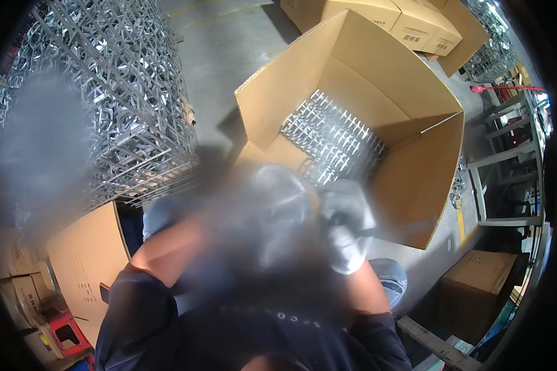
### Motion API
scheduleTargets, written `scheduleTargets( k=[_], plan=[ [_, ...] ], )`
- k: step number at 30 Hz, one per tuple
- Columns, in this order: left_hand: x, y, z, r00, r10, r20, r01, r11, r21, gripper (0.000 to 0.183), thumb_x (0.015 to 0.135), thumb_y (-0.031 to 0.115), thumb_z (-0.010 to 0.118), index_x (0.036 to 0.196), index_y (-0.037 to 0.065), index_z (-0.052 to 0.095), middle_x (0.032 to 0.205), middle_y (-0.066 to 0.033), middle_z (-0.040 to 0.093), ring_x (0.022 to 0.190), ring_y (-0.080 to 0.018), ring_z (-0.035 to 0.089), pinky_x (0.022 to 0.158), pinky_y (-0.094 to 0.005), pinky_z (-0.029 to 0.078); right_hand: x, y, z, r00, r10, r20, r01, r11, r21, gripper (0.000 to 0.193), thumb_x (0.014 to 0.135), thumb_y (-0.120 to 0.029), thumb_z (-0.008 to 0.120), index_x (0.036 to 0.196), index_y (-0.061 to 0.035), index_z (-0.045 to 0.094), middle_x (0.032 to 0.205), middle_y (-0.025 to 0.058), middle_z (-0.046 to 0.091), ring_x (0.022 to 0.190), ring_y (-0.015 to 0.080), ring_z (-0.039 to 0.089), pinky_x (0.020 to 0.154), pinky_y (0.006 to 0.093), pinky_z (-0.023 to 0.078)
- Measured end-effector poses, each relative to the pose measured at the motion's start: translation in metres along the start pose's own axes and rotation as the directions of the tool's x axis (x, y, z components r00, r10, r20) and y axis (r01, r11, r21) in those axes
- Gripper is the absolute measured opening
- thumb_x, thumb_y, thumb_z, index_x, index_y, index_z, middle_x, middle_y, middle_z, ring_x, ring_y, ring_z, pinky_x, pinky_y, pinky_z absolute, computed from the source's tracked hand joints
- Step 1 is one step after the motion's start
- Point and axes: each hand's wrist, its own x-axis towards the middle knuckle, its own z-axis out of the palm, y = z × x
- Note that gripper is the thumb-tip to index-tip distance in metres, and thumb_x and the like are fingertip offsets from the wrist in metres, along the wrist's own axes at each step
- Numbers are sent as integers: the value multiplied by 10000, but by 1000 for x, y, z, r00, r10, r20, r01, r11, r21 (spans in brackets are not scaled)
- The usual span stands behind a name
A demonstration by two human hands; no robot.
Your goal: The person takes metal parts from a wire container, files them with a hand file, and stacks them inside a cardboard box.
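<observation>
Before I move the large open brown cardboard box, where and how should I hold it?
The box is probably best gripped on its right wall's upper edge, from above, pinching both faces: this thin rim stands free, while slender silvery metal pieces lie inside.

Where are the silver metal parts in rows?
In the head view, the silver metal parts lie inside the open brown cardboard box, right of centre, beyond the white-gloved right hand.
</observation>
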Motion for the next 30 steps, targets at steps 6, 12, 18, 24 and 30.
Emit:
scheduleTargets(
  k=[6, 12, 18, 24, 30],
  plan=[
    [-3, 29, 26, 973, -207, -99, 190, 969, -157, 818, 635, 500, 704, 1212, 4, 407, 1015, -120, 550, 876, -196, 576, 685, -303, 510, 2, -19, 17, 614, 788, -41, -670, 549, 500, 221, 843, -112, 515, 1020, 19, 538, 610, 60, 546, 360, 83, 416, 335, 197, 327],
    [-20, 23, 4, 978, -208, -32, 204, 974, -93, 844, 610, 480, 738, 1240, 37, 390, 1123, -127, 514, 962, -190, 559, 739, -313, 513, 0, -13, 19, 505, 863, 14, -722, 414, 555, 171, 802, -58, 552, 958, 12, 549, 580, 62, 529, 344, 93, 413, 303, 214, 319],
    [-23, 16, -4, 964, -262, -50, 255, 961, -104, 755, 691, 496, 668, 1240, 55, 395, 1082, -63, 531, 919, -131, 550, 775, -278, 488, 9, -19, 15, 473, 881, 30, -722, 368, 587, 139, 779, -62, 585, 886, 3, 526, 546, 76, 502, 331, 116, 398, 296, 224, 319],
    [-10, 34, 25, 994, 30, 101, -68, 913, 401, 703, 734, 465, 648, 1246, 55, 395, 1116, -74, 533, 902, -123, 558, 760, -274, 490, 4, -18, 11, 559, 829, -40, -640, 461, 615, 144, 779, -56, 579, 892, 9, 518, 558, 77, 506, 330, 112, 390, 294, 221, 316],
    [-10, 30, 17, 991, 67, 111, -120, 798, 591, 676, 634, 123, 631, 1272, 80, 413, 1137, -94, 529, 948, -197, 546, 793, -322, 457, 7, -26, 10, 535, 842, -65, -636, 453, 625, 106, 764, -32, 582, 826, -6, 500, 562, 64, 497, 329, 96, 375, 295, 216, 309]
  ],
)
